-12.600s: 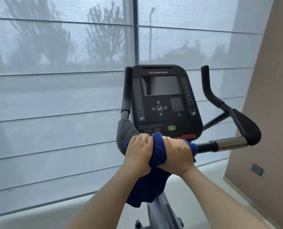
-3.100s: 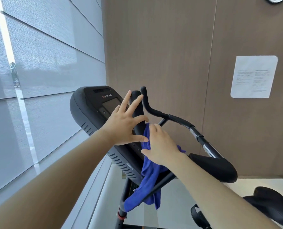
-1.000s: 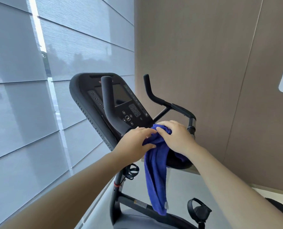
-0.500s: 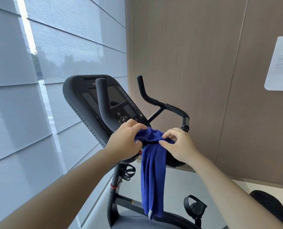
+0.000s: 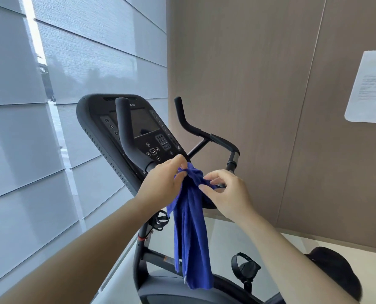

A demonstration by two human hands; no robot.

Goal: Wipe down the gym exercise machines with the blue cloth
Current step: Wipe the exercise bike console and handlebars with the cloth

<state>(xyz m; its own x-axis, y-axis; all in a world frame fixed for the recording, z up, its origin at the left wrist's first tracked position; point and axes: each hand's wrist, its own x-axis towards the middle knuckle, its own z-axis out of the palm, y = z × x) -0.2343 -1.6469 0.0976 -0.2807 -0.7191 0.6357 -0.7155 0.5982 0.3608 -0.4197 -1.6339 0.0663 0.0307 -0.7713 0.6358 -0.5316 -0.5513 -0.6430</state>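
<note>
A black exercise bike stands in front of me, its console (image 5: 138,128) tilted toward me with a dark screen and keypad. A left handlebar (image 5: 125,128) rises in front of the console and a right handlebar (image 5: 195,130) curves off to the right. The blue cloth (image 5: 191,233) hangs long and loose below the console. My left hand (image 5: 162,183) pinches its top edge. My right hand (image 5: 224,191) grips the cloth's top from the right with its fingertips.
Window blinds (image 5: 72,84) fill the left side. A brown panel wall (image 5: 259,84) with a white paper notice (image 5: 371,88) stands to the right. The bike's pedal (image 5: 245,268) and dark saddle (image 5: 336,273) lie low right, over a pale floor.
Both hands have lifted off the handlebar area and drawn slightly apart, holding the cloth's top so it hangs straight down. My view has shifted a little to the right.
</note>
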